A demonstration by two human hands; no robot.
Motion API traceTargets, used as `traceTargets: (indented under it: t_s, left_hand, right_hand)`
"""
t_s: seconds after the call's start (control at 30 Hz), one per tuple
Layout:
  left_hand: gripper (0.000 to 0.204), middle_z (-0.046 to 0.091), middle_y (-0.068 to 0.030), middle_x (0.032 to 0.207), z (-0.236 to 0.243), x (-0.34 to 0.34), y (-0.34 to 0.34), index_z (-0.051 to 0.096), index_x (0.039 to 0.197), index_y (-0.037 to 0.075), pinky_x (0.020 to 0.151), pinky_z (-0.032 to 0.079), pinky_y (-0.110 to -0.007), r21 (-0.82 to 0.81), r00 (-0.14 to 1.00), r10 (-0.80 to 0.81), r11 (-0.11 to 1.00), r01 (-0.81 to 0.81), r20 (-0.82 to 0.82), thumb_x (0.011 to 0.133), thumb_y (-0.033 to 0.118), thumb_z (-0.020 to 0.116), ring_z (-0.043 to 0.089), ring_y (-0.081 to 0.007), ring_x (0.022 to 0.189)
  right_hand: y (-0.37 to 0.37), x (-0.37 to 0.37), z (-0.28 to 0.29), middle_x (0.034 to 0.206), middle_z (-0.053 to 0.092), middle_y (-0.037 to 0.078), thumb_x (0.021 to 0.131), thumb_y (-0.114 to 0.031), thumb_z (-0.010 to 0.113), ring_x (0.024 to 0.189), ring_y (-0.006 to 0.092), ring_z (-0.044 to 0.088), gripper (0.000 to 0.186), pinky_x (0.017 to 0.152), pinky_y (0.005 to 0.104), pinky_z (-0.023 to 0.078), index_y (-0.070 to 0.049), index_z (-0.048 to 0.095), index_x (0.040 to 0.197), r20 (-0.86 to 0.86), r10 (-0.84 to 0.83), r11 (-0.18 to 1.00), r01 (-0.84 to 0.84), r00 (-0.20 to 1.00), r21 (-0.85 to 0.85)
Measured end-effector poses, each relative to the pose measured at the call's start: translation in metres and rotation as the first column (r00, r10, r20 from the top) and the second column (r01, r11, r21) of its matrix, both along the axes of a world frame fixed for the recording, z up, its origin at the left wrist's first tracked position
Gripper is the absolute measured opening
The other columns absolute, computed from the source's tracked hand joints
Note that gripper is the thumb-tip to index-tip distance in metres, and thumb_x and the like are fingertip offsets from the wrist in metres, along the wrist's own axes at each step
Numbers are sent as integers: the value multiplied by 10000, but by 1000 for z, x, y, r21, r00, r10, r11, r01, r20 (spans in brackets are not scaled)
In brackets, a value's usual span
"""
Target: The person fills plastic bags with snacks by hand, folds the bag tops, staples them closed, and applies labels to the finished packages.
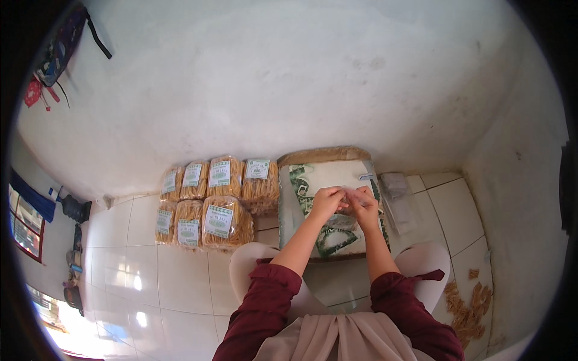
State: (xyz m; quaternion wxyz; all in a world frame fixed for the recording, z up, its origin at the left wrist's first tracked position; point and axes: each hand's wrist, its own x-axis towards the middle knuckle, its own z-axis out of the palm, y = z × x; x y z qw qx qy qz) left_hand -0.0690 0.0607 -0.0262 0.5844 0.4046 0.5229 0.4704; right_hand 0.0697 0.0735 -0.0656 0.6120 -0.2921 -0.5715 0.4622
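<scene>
My left hand (328,203) and my right hand (363,207) meet over a low table (326,154) with a white and green cover. Their fingers are closed and pinch a thin, clear plastic bag (348,190) between them. The lower part of the bag hangs under my hands, and what is inside it is too small to make out. Just beyond my right hand, a small blue-grey object (365,177) lies on the table top.
Packed bags of yellowish stick-shaped food (219,221) with green and white labels stand in rows at left. Clear plastic sheets or bags (397,201) lie right of the table. Loose brown pieces (466,310) are on the floor at right. A wall (289,84) rises behind.
</scene>
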Motion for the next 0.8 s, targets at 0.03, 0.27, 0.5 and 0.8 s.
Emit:
traceTargets:
  t_s: [0.03,0.27,0.5,0.8]
  left_hand:
    - [190,639,-47,776,1,0,0,655,898,20,513,459,-193,-13,1000,10,1000,-10,16,868,158,527,638,-116,643]
    - [185,624,-44,761,14,-11,4,661,892,30,529,468,-211,-133,998,-38,990,45,58,844,162,541,619,-118,642]
    - [251,622,-59,832,18,-16,5,634,992,-8,577,496,-233,-77,979,-171,981,180,106,885,201,545,595,-131,691]
    - [278,619,-111,959,5,-8,4,616,1033,-19,719,518,-296,-101,981,-62,992,81,182,902,213,536,618,-187,833]
  right_hand:
    - [0,0,-2,866,481,15,692,118,568,825,127,505,321,730,218,409,-41,683,946,29,-11,998,9,1000,67]
    - [-6,-9,-2,789,434,26,551,140,543,789,185,436,490,699,243,372,-128,720,921,273,-258,952,195,927,238]
    - [-4,-6,7,789,436,40,517,91,625,778,214,432,412,674,288,371,-117,716,861,483,-392,882,170,783,440]
    - [-17,11,27,842,500,64,572,58,656,826,239,491,315,720,321,416,-76,684,857,458,-455,859,240,764,453]
